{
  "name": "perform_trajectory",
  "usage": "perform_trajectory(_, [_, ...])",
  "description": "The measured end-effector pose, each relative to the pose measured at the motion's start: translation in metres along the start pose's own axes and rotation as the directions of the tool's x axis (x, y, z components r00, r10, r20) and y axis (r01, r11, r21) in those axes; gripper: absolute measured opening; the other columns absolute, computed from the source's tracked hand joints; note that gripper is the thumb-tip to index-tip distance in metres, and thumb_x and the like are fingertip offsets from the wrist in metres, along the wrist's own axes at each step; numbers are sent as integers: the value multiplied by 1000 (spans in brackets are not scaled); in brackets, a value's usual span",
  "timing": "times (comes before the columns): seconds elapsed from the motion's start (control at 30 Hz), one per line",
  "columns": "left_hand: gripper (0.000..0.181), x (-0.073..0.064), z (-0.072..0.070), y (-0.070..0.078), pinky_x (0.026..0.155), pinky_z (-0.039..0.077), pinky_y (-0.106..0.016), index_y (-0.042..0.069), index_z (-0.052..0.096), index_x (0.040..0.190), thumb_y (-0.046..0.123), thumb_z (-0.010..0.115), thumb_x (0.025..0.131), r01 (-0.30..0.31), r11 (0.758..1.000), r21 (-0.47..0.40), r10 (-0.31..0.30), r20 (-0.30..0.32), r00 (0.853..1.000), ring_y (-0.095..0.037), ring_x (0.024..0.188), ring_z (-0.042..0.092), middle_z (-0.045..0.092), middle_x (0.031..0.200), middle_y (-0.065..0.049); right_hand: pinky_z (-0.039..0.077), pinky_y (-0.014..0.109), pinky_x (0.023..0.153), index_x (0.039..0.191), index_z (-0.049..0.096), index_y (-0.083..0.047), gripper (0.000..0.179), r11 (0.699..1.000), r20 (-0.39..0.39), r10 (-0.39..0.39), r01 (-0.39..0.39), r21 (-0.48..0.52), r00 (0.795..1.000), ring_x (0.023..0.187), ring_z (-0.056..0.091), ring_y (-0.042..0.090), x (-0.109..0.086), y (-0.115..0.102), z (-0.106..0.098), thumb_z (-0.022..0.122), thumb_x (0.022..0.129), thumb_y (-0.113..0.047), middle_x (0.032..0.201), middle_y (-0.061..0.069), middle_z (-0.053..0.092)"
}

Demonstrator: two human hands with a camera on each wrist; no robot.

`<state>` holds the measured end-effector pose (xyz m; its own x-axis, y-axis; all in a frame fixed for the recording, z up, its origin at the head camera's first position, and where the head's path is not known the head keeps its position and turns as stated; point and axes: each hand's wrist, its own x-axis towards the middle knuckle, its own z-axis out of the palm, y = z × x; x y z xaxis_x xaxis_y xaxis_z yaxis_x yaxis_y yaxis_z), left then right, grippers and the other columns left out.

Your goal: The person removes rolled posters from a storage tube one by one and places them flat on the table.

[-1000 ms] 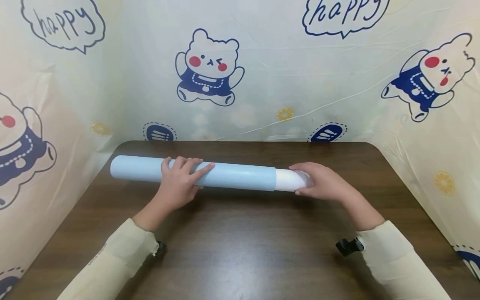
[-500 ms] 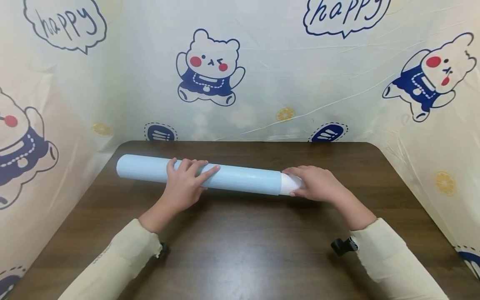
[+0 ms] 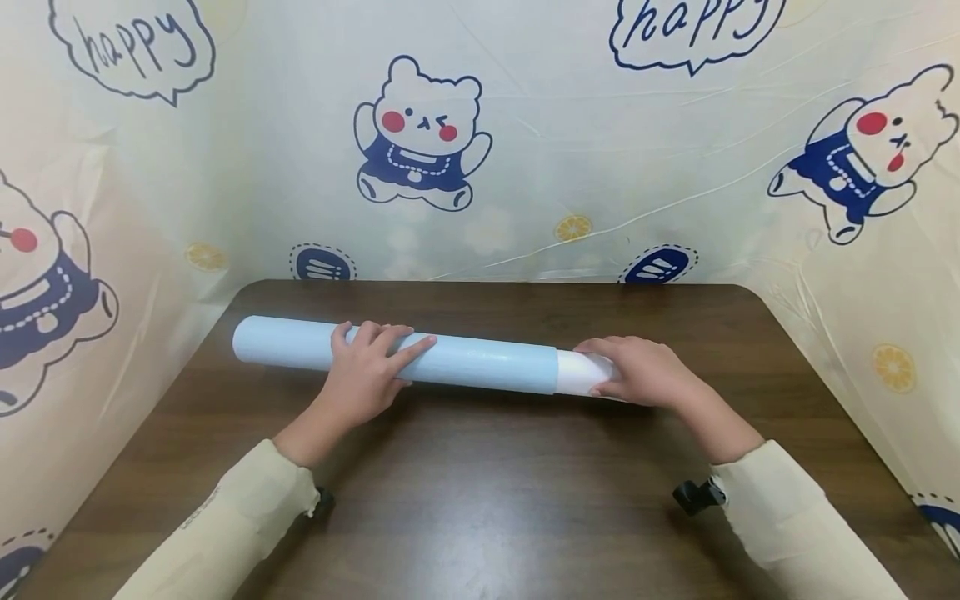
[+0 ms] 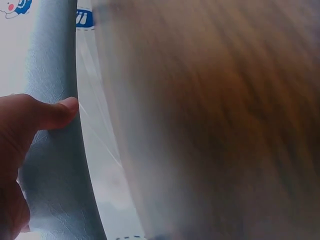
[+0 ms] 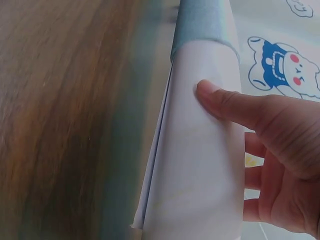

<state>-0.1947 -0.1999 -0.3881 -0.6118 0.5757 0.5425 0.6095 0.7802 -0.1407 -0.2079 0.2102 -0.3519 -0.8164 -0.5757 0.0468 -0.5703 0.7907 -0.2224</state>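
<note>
A long light blue tube [image 3: 487,363] lies slantwise above the far half of the table. From its right end sticks out a white paper roll [image 3: 579,372], whose loose edge shows in the right wrist view. My left hand [image 3: 365,372] grips the tube near its middle, fingers over the top and thumb on the near side. My right hand [image 3: 651,372] holds the paper roll beyond the tube's end. In the right wrist view the thumb presses on the white paper [image 5: 195,150], with the other fingers behind it.
The brown wooden table [image 3: 480,500] spreads below both arms. A printed cloth [image 3: 540,150] with cartoon bears hangs behind it and along both sides. Black wrist devices sit at both cream sleeve cuffs [image 3: 772,492].
First my right hand slid left and less white paper showed. Since then it has shifted slightly right, and more of the roll shows. My left hand stays on the tube.
</note>
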Motion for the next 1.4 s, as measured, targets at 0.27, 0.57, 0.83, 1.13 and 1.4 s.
perform_trajectory(0.27, [89,-10,-2,-8,87,33,-74,27,54,139,20,94,60,27,1000,-4,-27,2,1000,-38,101,52,59,123,-13,52,51,77,125,63,-17,55,1000,-25,-7,7,-8,1000,99,62,28,-6,8,-3,85,76,-26,116,9,66])
perform_trajectory(0.57, [88,-8,0,-8,88,31,-75,25,55,138,19,94,60,-12,1000,0,12,-51,999,-39,101,52,59,123,-14,50,50,83,134,57,-15,60,998,13,-35,34,49,999,104,59,27,-4,5,-4,79,81,-31,124,11,62])
perform_trajectory(0.83, [85,0,1,-1,91,29,-75,27,56,138,21,93,62,-35,999,8,35,-78,996,-38,104,53,60,125,-14,49,52,86,140,54,-18,63,996,124,-26,15,91,992,105,59,29,3,-2,-5,78,83,-30,129,11,61])
perform_trajectory(1.13, [86,-3,4,-1,89,32,-74,27,56,138,21,93,61,-31,999,25,33,-61,998,-38,101,54,59,123,-13,50,49,82,137,54,-17,57,997,105,-51,45,59,993,97,61,27,4,1,-1,77,86,-27,119,13,64])
perform_trajectory(1.4, [86,-5,0,-3,88,32,-74,26,55,138,23,94,61,-22,1000,12,23,-32,999,-37,101,53,60,124,-13,50,48,82,133,58,-15,55,994,66,-85,81,67,994,96,61,27,2,4,5,79,83,-24,117,11,65])
